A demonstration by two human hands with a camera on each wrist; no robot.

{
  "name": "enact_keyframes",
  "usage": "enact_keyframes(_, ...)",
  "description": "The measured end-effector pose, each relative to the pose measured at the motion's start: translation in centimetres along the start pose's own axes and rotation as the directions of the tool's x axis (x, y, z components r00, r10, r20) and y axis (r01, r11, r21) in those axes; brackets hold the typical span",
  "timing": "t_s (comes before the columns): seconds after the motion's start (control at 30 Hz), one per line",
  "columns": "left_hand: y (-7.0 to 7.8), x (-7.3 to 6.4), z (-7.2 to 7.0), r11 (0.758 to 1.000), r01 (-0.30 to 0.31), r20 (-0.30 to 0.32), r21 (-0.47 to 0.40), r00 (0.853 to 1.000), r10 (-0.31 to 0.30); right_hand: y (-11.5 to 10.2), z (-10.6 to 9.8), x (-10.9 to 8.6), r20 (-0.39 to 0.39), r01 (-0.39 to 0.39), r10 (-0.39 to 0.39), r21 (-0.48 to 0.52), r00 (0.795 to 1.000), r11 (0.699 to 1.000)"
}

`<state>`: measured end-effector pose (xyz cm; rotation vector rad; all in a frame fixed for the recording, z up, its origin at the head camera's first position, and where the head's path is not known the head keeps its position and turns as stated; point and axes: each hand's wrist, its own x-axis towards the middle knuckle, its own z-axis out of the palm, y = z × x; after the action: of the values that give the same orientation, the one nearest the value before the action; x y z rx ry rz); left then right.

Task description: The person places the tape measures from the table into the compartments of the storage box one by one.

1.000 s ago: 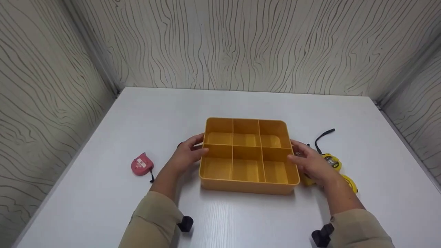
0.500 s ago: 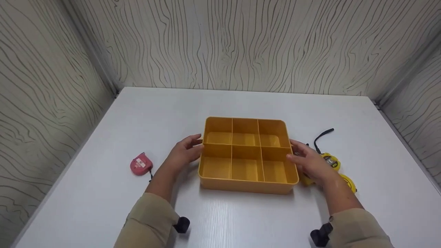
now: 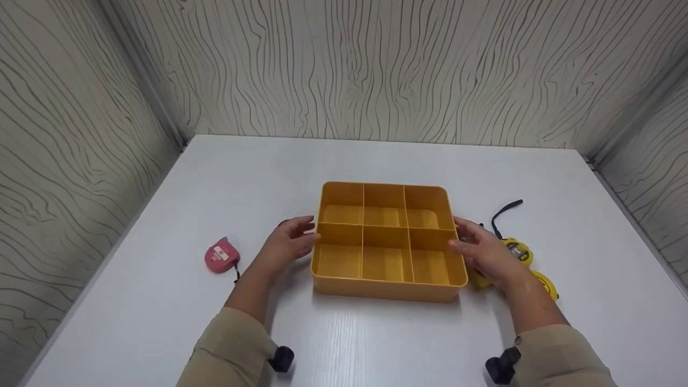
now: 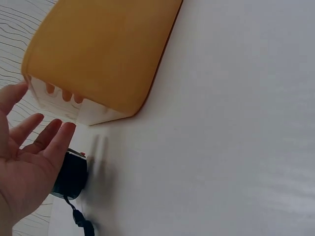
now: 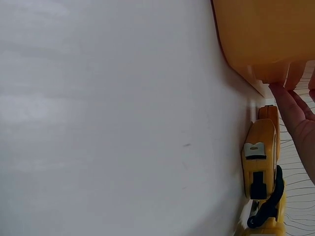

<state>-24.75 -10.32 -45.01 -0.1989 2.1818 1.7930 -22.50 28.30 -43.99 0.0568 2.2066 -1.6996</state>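
An orange divided box (image 3: 388,290) with several bare compartments stands on the white table. At its left side my left hand (image 3: 285,248) is spread, thumb tip right at the rim; in the left wrist view its fingers (image 4: 59,142) stand apart from the wall. My right hand (image 3: 486,255) grips the right side, thumb over the rim and fingers along the outer wall. Beside and partly under that hand lie yellow tape measures (image 3: 518,251), one with a black strap. The left wrist view shows a dark, rounded case (image 4: 73,174) with a strap behind my left hand.
A pink tape measure (image 3: 221,256) with a short black cord lies left of my left forearm. Another yellow tape measure (image 3: 546,286) sits beside my right wrist. Wood-patterned panels (image 3: 349,70) enclose the table (image 3: 344,344) at the back and both sides.
My left fingers have loosened and drawn away from the box's left wall, the thumb sliding back from over the rim. The box and my right hand have stayed nearly still.
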Motion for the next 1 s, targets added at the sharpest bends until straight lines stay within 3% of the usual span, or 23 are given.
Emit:
enact_keyframes(0.43,0.5,0.1,0.3,0.998,-0.014,0.089,0.058,0.996,0.009,0.0,-0.1,0.0,-0.003,-0.005,0.005,-0.047,1.000,0.999)
enact_keyframes(0.67,0.4,0.1,0.3,0.998,-0.030,0.106,0.052,0.994,0.025,-0.5,-0.4,0.0,-0.008,-0.015,0.014,-0.166,1.000,0.986)
enact_keyframes(0.87,0.3,0.2,0.3,1.000,-0.017,0.112,0.014,0.994,0.015,-1.1,-1.1,-0.3,-0.005,0.045,-0.048,-0.242,0.999,0.969)
enact_keyframes(1.0,0.4,0.2,0.2,1.000,-0.006,0.108,0.012,0.994,0.005,-1.3,-2.0,-0.8,-0.047,0.052,-0.067,-0.272,0.997,0.961)
